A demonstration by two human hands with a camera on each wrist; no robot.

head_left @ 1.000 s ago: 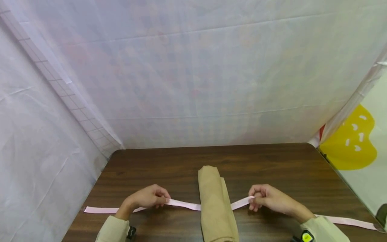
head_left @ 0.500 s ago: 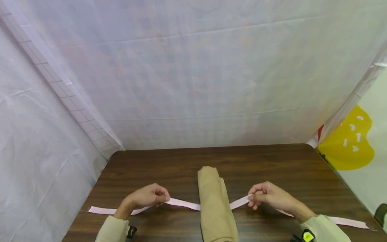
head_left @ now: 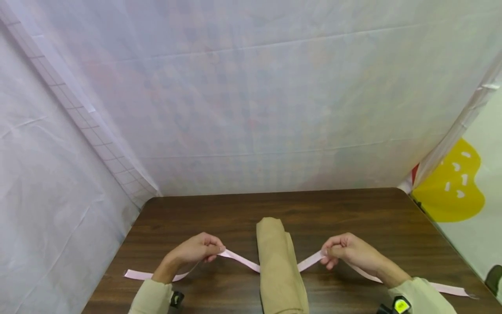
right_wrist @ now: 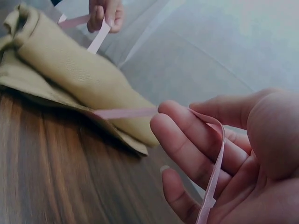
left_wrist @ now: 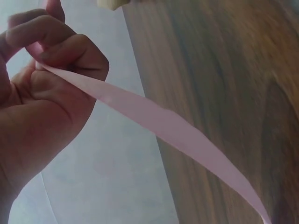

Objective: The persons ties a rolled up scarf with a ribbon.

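A rolled tan cloth [head_left: 277,270] lies lengthwise on the table, and a pink ribbon [head_left: 245,261] passes beneath it, coming out on both sides. To the left of the roll, my left hand [head_left: 198,249] pinches the ribbon between thumb and fingers, lifted off the tabletop. On the other side my right hand [head_left: 349,253] pinches the opposite stretch at about the same height. Both stretches slope up from the roll. In the right wrist view the ribbon's tail [right_wrist: 216,179] hangs across the palm; the left wrist view shows the other tail [left_wrist: 173,130] trailing down toward the wood.
The dark wooden table [head_left: 219,209] has white sheeting [head_left: 251,109] behind it and on the left. Loose ribbon ends rest on the tabletop beyond each forearm. A yellow shape with white marks [head_left: 451,187] hangs at the right, past the table's edge.
Both hands have risen slightly, pulling the ribbon up more steeply at each side of the roll. The ribbon's loose ends have slid inward along the table. The roll stays put.
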